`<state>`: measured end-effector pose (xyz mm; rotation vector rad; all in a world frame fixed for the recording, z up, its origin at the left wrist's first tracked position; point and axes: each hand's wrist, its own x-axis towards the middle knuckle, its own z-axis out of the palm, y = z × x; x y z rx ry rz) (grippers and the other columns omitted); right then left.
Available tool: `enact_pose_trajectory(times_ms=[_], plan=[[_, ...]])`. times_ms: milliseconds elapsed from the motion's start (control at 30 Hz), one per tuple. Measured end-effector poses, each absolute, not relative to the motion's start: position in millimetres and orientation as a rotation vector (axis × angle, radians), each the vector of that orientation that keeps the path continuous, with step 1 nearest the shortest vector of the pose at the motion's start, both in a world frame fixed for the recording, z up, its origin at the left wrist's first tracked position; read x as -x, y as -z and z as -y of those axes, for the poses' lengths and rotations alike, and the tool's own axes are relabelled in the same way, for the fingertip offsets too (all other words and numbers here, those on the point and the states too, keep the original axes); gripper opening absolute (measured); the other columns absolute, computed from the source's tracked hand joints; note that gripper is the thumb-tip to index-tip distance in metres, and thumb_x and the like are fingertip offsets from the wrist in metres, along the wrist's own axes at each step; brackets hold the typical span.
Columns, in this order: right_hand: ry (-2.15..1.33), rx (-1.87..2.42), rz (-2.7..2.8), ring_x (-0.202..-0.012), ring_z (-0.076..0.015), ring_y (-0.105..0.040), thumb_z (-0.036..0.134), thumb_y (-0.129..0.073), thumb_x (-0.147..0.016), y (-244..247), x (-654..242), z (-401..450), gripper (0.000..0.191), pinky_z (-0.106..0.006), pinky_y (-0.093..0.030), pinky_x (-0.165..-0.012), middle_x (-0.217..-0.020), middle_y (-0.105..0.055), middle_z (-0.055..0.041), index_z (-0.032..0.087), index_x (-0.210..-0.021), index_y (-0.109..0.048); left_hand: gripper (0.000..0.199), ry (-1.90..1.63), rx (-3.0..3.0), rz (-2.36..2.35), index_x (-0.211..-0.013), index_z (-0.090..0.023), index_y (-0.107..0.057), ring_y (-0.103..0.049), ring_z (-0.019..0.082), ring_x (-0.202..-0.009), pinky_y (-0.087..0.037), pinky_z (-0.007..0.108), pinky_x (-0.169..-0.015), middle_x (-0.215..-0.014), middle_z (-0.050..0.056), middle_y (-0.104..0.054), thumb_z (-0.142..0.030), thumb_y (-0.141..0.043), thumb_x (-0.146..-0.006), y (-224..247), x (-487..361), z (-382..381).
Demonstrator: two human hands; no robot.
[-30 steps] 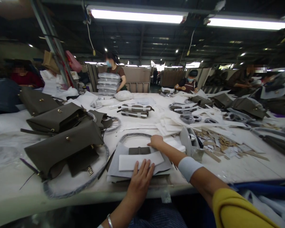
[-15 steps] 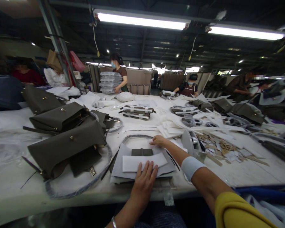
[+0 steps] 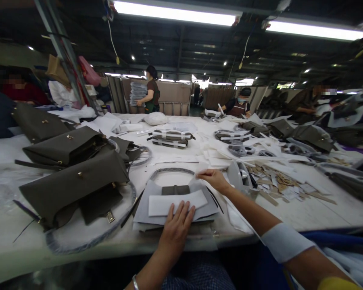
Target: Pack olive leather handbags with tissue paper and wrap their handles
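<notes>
My left hand (image 3: 178, 223) lies flat with its fingers spread on a white foam strip (image 3: 161, 206). Under the strip are a light grey sheet (image 3: 142, 209) and a dark olive handbag, mostly covered. A dark olive strap piece (image 3: 175, 189) shows just beyond the foam. The bag's wrapped handle (image 3: 169, 171) arches away from me on the table. To the right of that handle, my right hand (image 3: 214, 179) is closed in a pinch on a thin, translucent white sheet (image 3: 196, 181).
Olive handbags (image 3: 75, 177) stand at the left, one with a wrapped handle along the table edge. A tape dispenser (image 3: 238, 175) and a heap of scraps (image 3: 278, 179) lie to the right. Wrapped bundles (image 3: 171, 138) sit farther back. Co-workers are beyond the table.
My right hand has moved slightly right from the handle and now pinches a thin white sheet. My left hand stays on the foam strip. A co-worker carrying a stack has turned away.
</notes>
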<state>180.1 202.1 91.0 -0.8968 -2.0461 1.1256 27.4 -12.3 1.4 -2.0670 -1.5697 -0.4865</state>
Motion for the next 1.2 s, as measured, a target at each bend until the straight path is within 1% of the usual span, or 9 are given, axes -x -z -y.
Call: enact_pose_trajectory(times_ms=[200, 400, 500, 633, 800, 900, 1033, 1100, 1200], plan=[[-0.781, 0.689, 2.312, -0.097, -0.0249, -0.072, 0.030, -0.059, -0.090, -80, -216, -151, 0.022, -0.039, -0.056, -0.091, -0.102, -0.076, -0.0050, 0.023, -0.100, -0.077, 0.064, 0.497, 2.105, 1.582, -0.150, -0.017, -0.035, -0.036, 0.025, -0.142, -0.029, 0.050, -0.116, -0.154, 0.007, -0.039, -0.001, -0.034, -0.088, -5, -28, 12], [-0.365, 0.312, 2.545, -0.116, -0.0185, -0.064, 0.007, -0.044, -0.091, -59, -236, -108, 0.041, -0.040, -0.047, -0.108, -0.119, -0.071, -0.0052, 0.023, -0.121, -0.067, 0.063, 0.520, 2.134, 1.635, -0.150, -0.018, -0.034, -0.031, 0.025, -0.144, -0.026, 0.052, -0.118, -0.154, 0.008, -0.040, -0.001, -0.034, -0.090, -3, -30, 13], [-0.222, 0.248, 2.532, -0.123, -0.0193, -0.059, 0.008, -0.042, -0.092, -44, -242, -99, 0.043, -0.044, -0.044, -0.110, -0.125, -0.068, -0.0074, 0.022, -0.127, -0.063, 0.065, 0.520, 2.134, 1.680, -0.152, -0.019, -0.030, -0.033, 0.024, -0.144, -0.027, 0.052, -0.118, -0.153, 0.009, -0.042, -0.001, -0.034, -0.090, -7, -35, 13], [-0.126, 0.225, 2.465, -0.122, -0.0189, -0.059, 0.011, -0.043, -0.096, -25, -244, -98, 0.041, -0.044, -0.044, -0.110, -0.126, -0.067, -0.0093, 0.023, -0.132, -0.059, 0.068, 0.462, 2.094, 1.772, -0.153, -0.025, -0.027, -0.037, 0.027, -0.141, -0.032, 0.054, -0.114, -0.155, 0.009, -0.037, -0.001, -0.037, -0.090, -17, -47, 13], [-0.097, 0.155, 2.397, -0.120, -0.0186, -0.061, 0.012, -0.048, -0.097, -21, -249, -93, 0.040, -0.044, -0.046, -0.108, -0.120, -0.070, -0.0084, 0.023, -0.134, -0.056, 0.064, 0.382, 2.156, 1.714, -0.153, -0.028, -0.026, -0.033, 0.026, -0.143, -0.030, 0.059, -0.114, -0.158, 0.002, -0.032, -0.007, -0.037, -0.093, -17, -50, 15], [-0.188, 0.092, 2.417, -0.114, -0.0190, -0.064, 0.017, -0.054, -0.095, -34, -256, -87, 0.033, -0.043, -0.047, -0.107, -0.113, -0.073, -0.0065, 0.025, -0.125, -0.063, 0.057, 0.426, 2.174, 1.651, -0.152, -0.029, -0.029, -0.033, 0.023, -0.144, -0.027, 0.056, -0.116, -0.154, 0.000, -0.039, -0.015, -0.038, -0.097, -12, -46, 16], [-0.372, 0.202, 2.419, -0.094, -0.0177, -0.070, 0.026, -0.057, -0.094, -64, -244, -98, 0.016, -0.034, -0.054, -0.095, -0.094, -0.076, -0.0039, 0.024, -0.099, -0.072, 0.051, 0.508, 2.145, 1.642, -0.150, -0.030, -0.034, -0.035, 0.022, -0.142, -0.023, 0.053, -0.119, -0.151, 0.000, -0.043, -0.021, -0.038, -0.100, -9, -45, 15], [-0.353, 0.365, 2.421, -0.097, -0.0181, -0.069, 0.028, -0.052, -0.097, -74, -224, -116, 0.021, -0.033, -0.053, -0.094, -0.099, -0.075, -0.0050, 0.023, -0.100, -0.073, 0.052, 0.498, 2.139, 1.643, -0.150, -0.028, -0.034, -0.036, 0.022, -0.141, -0.020, 0.053, -0.119, -0.152, 0.000, -0.043, -0.016, -0.035, -0.099, -10, -46, 15], [-0.269, 0.514, 2.625, -0.119, -0.0229, -0.060, 0.030, -0.052, -0.097, -78, -188, -148, 0.030, -0.039, -0.046, -0.104, -0.124, -0.068, -0.0101, 0.019, -0.122, -0.065, 0.054, 0.456, 2.138, 1.622, -0.150, -0.027, -0.034, -0.037, 0.023, -0.141, -0.016, 0.054, -0.120, -0.153, 0.000, -0.041, -0.011, -0.032, -0.098, -12, -46, 15]])
